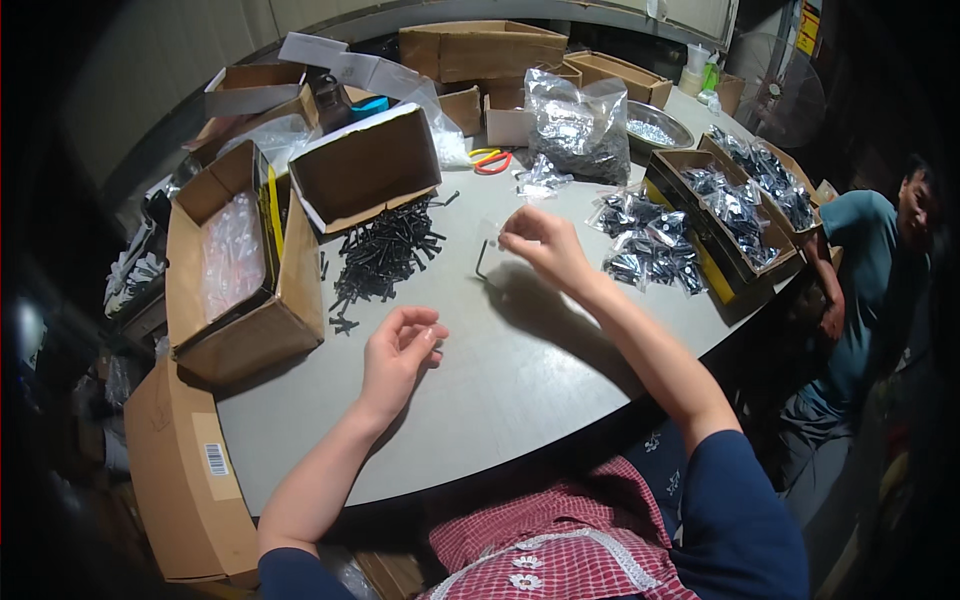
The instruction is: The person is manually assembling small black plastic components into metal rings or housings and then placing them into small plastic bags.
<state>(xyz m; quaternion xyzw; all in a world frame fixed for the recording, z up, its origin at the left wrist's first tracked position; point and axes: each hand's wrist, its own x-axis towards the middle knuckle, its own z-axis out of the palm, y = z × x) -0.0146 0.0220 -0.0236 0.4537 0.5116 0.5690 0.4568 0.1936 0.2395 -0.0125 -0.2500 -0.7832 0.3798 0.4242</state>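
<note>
My right hand (545, 243) is raised over the middle of the table, pinching a small clear plastic bag (489, 231) by its edge. A black L-shaped hex key (481, 262) shows at the bag's lower end; whether it is inside cannot be made out. My left hand (402, 352) rests low over the table with its fingers curled and the thumb against them. Anything between those fingers is hidden. Just beyond it lies a loose pile of black screws (385, 250), spilling from a tipped white-edged box (365, 168).
Filled small bags (650, 240) lie at right beside cartons (735, 215) of more bags. A large clear bag (578, 125), scissors (492, 161) and a metal bowl (655, 128) stand at the back. An open carton (245, 335) is at left. Another person (865, 270) sits at right.
</note>
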